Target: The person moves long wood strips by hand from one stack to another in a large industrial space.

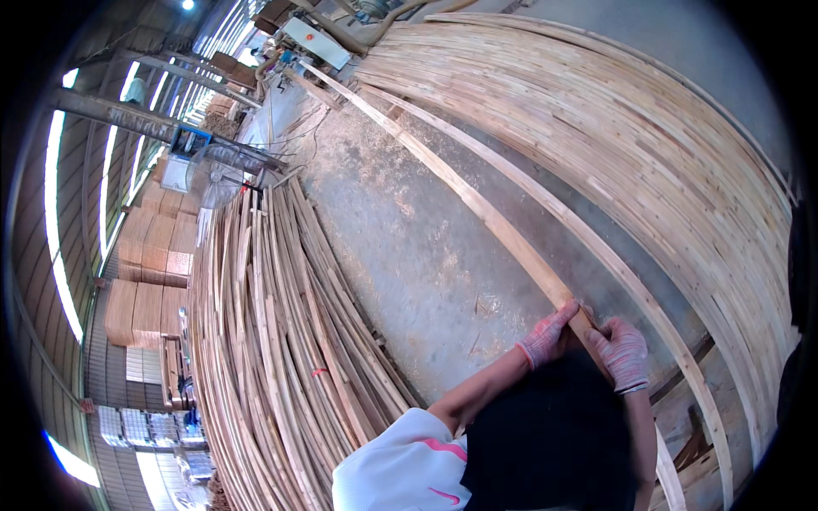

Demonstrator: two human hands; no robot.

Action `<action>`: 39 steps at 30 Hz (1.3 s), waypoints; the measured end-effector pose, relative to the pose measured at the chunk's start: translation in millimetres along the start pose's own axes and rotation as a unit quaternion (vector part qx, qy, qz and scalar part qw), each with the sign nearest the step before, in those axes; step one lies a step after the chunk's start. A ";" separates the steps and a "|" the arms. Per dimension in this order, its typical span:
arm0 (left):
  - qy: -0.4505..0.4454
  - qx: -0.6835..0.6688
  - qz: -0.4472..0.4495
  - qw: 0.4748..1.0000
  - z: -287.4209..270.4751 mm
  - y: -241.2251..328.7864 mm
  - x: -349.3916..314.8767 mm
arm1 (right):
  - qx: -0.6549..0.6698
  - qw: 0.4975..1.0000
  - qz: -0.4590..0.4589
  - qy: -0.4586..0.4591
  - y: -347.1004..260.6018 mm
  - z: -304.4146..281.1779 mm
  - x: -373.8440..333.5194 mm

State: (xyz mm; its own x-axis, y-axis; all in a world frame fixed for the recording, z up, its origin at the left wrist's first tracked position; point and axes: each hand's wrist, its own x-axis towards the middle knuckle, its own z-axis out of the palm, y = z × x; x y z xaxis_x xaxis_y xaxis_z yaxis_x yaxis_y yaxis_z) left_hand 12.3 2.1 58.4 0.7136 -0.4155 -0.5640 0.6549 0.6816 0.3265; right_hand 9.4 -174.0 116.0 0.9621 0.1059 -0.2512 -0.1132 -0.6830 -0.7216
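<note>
A long wooden plank (477,204) runs from my body out toward the machine at the far end. My left hand (550,334), in a pink and white knit glove, grips its left edge with the fingers curled round it. On the opposite edge my right hand (620,351), gloved the same way, is closed on the plank too. Both hands are near its close end, which my dark clothing partly hides. Just to the right, a second long strip of wood (596,255) lies beside the plank, apart from my hands.
Many long boards (613,128) lie side by side in a wide layer at right. A pile of loose strips (273,341) covers the left. Sawdust is scattered on the concrete floor (400,255). Wood stacks (145,311) line the left wall; a white machine cabinet (315,43) stands far off.
</note>
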 end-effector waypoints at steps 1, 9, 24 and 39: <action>0.000 -0.005 -0.001 1.000 -2.0 -2.1 0.3 | -0.030 0.999 0.010 -0.015 -0.2 0.8 0.9; 0.008 -0.014 -0.020 1.000 9.4 -5.5 1.2 | -0.011 1.000 -0.005 0.028 20.8 10.9 2.3; -0.278 -0.207 0.035 0.937 38.6 5.5 16.0 | 0.191 0.973 0.128 0.032 72.7 -52.2 -167.9; -0.282 -0.292 0.012 0.914 9.8 10.7 27.9 | -0.091 0.986 0.093 0.103 31.9 -51.1 -157.2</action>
State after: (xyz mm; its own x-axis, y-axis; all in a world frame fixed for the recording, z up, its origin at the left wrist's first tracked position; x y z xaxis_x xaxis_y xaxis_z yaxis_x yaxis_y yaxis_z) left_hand 41.7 -8.2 53.6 0.8488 -0.5280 -0.0265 0.5103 0.8314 -0.2201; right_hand -132.7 -249.4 165.4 0.9608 -0.1707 -0.2185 -0.2650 -0.7971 -0.5426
